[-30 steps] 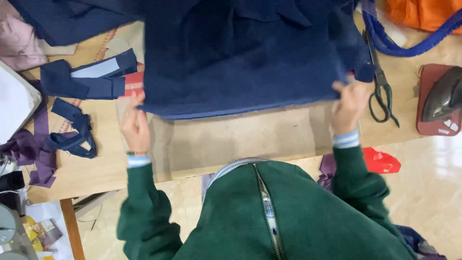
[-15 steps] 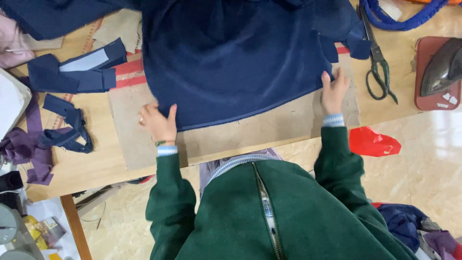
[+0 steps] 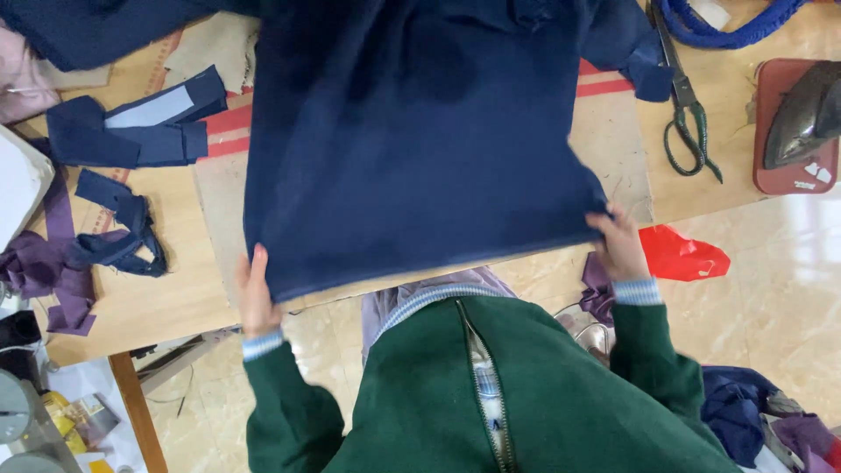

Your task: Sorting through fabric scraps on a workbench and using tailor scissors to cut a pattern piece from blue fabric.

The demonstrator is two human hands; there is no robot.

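A large navy blue fabric piece (image 3: 420,131) lies spread over the wooden table (image 3: 166,298), its near hem reaching the table's front edge. My left hand (image 3: 254,293) grips the hem's left corner. My right hand (image 3: 618,241) pinches the hem's right corner at the table's edge. Both arms wear green sleeves with striped cuffs. A brown cardboard sheet with red stripes (image 3: 613,131) lies under the fabric.
Dark-handled scissors (image 3: 688,114) lie at the right, next to a dark iron on a red mat (image 3: 802,123). Navy fabric pieces (image 3: 131,127) and purple scraps (image 3: 44,263) sit at the left. A red scrap (image 3: 679,254) and more cloth lie on the tiled floor.
Both hands have drawn the navy fabric's hem toward me, from mid-table to the front edge. The view has shifted slightly.
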